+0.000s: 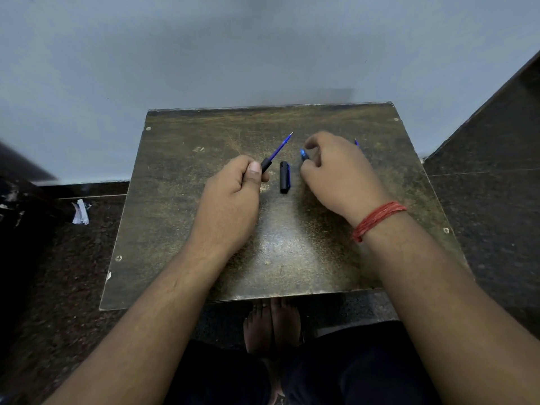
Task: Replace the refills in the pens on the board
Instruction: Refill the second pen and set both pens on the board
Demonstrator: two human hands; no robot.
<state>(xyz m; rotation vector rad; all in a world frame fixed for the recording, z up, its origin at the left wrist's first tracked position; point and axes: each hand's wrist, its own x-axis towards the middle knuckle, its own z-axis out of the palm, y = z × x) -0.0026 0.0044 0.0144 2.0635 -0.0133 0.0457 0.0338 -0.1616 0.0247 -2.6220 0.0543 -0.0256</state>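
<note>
On the board (204,229), the left hand (233,194) grips a pen barrel (266,165) with its refill (280,146) angled clear, apparently for swapping, the cap (285,177) parked between, while the right hand (336,173) pinches a blue piece (304,154)

- No text, label, brand, number or sign can be read anywhere in the head view.
- The black pen cap (284,177) lying at the middle of the worktop (181,217) shows no legible print.
- The pen body with its blue refill (279,146), pointing toward 1 o'clock, carries no marking that can be made out.
- The crumpled scrap of paper (80,212) on the floor at 9 o'clock of the worktop is too small and blurred to tell whether anything is written on it.
</note>
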